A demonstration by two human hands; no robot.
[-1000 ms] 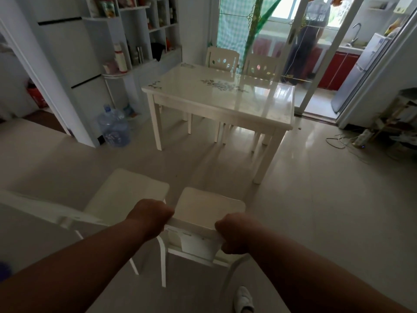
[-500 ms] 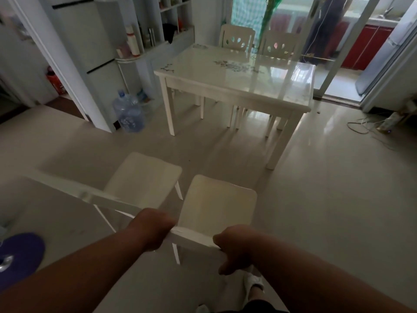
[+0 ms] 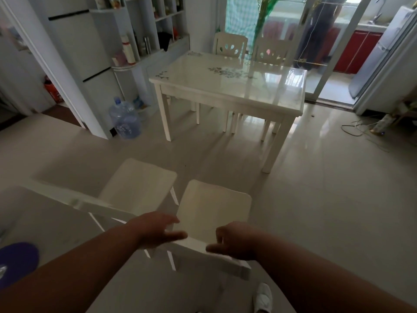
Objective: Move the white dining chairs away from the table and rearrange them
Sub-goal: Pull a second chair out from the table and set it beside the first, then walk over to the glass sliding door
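Both hands, the left hand and the right hand, hover with open fingers over the chair back, well apart from the bench. Check that it stands level beside the second chair before walking away.

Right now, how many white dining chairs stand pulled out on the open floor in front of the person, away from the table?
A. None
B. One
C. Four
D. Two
D: two chairs stand side by side on the floor, the left chair and the right chair, while two more chairs remain behind the table.
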